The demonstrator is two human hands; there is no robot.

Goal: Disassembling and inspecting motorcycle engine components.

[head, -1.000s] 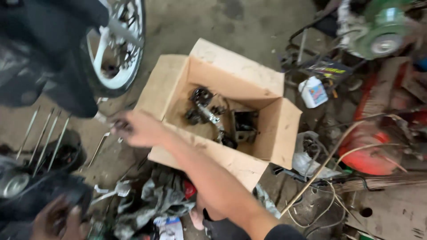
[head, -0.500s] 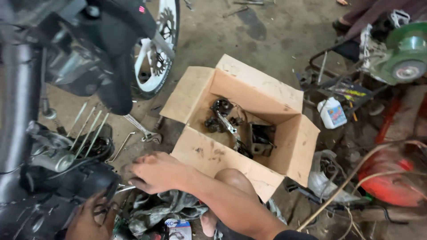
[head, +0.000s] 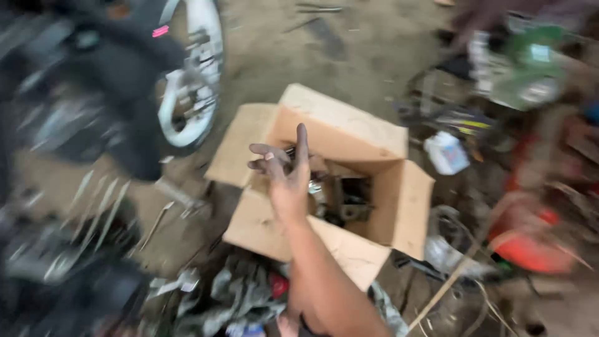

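Empty and spread wide, the right hand's [head: 284, 178] grip holds nothing, fingers splayed above the open brown cardboard box [head: 399, 206] on the dirt floor. Dark metal engine parts [head: 343, 203] lie inside the box, just beyond the palm.

The right hand [head: 286, 178] reaches forward on a bare, outstretched forearm, palm turned sideways. Its fingers [head: 302, 142] are spread and loosely curled, 1 pointing straight up, and they hold nothing. The left hand is out of view.
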